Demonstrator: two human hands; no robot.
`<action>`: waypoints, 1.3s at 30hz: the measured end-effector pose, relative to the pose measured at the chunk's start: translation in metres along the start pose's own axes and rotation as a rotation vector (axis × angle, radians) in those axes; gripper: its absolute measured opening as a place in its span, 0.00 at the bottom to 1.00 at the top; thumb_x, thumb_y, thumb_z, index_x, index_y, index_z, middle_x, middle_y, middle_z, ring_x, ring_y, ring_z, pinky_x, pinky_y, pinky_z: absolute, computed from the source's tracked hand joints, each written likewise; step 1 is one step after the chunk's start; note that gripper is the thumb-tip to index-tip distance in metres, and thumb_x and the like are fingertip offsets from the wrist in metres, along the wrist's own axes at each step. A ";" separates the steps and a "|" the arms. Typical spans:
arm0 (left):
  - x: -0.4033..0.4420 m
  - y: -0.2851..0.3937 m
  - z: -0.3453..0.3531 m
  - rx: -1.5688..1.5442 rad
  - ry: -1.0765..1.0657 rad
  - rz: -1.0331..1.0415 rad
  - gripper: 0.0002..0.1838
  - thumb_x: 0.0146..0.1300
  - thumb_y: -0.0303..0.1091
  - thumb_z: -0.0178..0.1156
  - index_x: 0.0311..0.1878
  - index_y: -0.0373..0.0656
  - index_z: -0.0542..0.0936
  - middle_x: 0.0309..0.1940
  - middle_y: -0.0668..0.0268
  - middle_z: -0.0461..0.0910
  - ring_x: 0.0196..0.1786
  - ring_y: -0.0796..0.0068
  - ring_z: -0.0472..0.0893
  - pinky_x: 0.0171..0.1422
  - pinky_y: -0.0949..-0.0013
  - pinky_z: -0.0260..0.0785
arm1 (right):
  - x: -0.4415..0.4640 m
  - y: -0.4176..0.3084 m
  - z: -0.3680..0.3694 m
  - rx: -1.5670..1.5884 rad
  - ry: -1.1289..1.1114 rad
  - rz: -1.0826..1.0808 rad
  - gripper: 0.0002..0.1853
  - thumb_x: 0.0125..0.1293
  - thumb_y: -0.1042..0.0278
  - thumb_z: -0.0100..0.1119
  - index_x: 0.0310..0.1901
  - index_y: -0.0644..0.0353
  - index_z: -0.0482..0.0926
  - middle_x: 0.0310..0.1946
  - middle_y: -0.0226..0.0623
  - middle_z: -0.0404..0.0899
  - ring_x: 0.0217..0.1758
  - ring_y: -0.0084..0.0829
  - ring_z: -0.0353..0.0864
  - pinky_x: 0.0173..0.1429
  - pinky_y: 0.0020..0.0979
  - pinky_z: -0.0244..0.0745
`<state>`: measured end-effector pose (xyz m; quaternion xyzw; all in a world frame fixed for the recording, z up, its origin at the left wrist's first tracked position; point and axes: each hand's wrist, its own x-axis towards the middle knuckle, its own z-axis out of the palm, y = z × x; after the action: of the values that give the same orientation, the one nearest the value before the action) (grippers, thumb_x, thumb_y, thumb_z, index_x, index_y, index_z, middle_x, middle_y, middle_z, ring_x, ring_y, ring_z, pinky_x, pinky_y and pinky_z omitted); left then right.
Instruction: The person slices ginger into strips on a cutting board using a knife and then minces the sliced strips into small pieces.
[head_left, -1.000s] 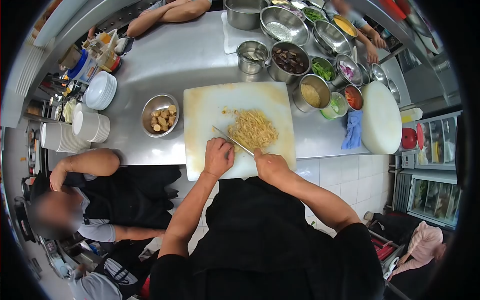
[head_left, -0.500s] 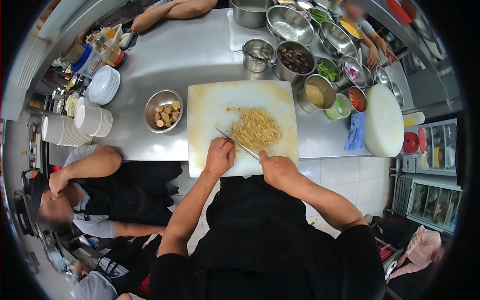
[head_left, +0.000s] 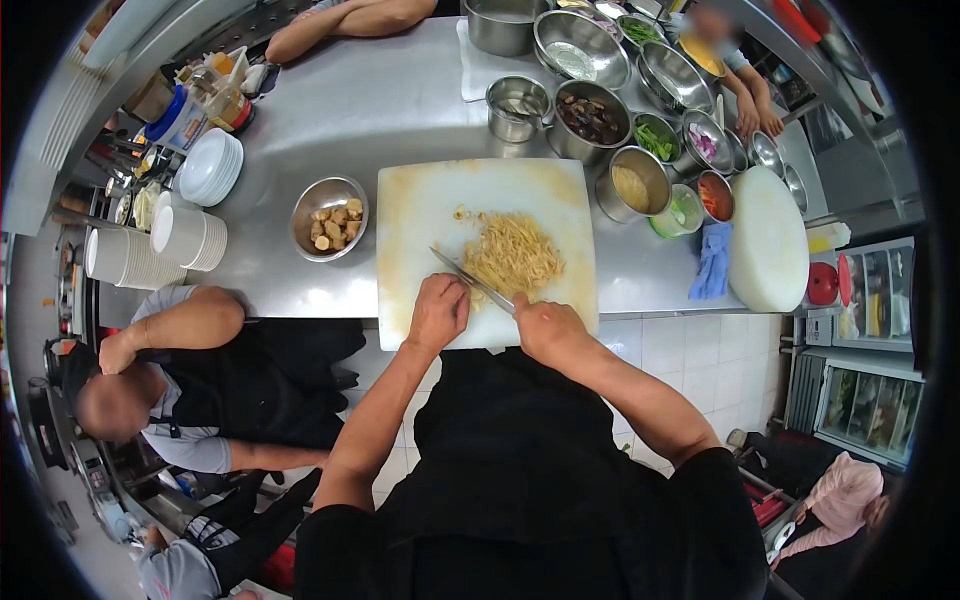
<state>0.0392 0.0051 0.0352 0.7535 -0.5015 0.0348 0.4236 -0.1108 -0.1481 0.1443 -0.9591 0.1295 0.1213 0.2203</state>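
Observation:
A white cutting board (head_left: 410,215) lies on the steel counter, with a pile of thin pale-yellow strips (head_left: 515,255) on it. My right hand (head_left: 548,328) is wrapped round the handle of a knife (head_left: 470,279), whose blade points up and left along the pile's lower left edge. Beside the blade, my left hand (head_left: 438,310) rests on the board with its fingers curled together; what lies under the fingertips is hidden. Left of the board, a steel bowl (head_left: 311,245) holds knobbly light-brown pieces (head_left: 336,226).
Steel pots and bowls (head_left: 627,187) of ingredients crowd the back right, near a blue cloth (head_left: 711,262) and a round white board (head_left: 765,240). Stacked white bowls (head_left: 187,236) stand left. A person (head_left: 190,385) is at the left; others' arms rest at the far edge.
The whole view has shifted slightly, so the board and bowls appear a little further right and higher. Both hands keep nearly the same place on the board. The left person's raised hand has moved.

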 end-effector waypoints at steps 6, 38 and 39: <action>0.000 -0.001 0.001 0.025 0.007 -0.010 0.08 0.50 0.19 0.67 0.33 0.40 0.80 0.36 0.59 0.79 0.42 0.54 0.78 0.47 0.57 0.70 | 0.008 0.001 0.017 0.005 0.014 -0.017 0.10 0.62 0.76 0.49 0.44 0.68 0.71 0.27 0.55 0.83 0.34 0.54 0.86 0.39 0.50 0.80; -0.015 0.001 -0.014 0.050 -0.017 -0.040 0.08 0.50 0.19 0.64 0.33 0.39 0.79 0.36 0.59 0.77 0.42 0.55 0.76 0.49 0.57 0.68 | -0.005 -0.003 0.014 0.049 -0.026 -0.019 0.12 0.62 0.75 0.50 0.46 0.70 0.72 0.28 0.55 0.84 0.34 0.54 0.86 0.39 0.50 0.80; -0.017 0.001 -0.014 0.049 -0.013 -0.038 0.08 0.50 0.19 0.64 0.33 0.39 0.79 0.36 0.59 0.77 0.42 0.55 0.76 0.49 0.57 0.68 | -0.006 -0.004 0.018 0.043 -0.056 -0.003 0.12 0.67 0.70 0.49 0.47 0.70 0.72 0.27 0.54 0.83 0.33 0.54 0.85 0.39 0.52 0.79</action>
<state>0.0355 0.0266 0.0365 0.7733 -0.4889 0.0342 0.4023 -0.1186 -0.1352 0.1323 -0.9506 0.1246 0.1450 0.2445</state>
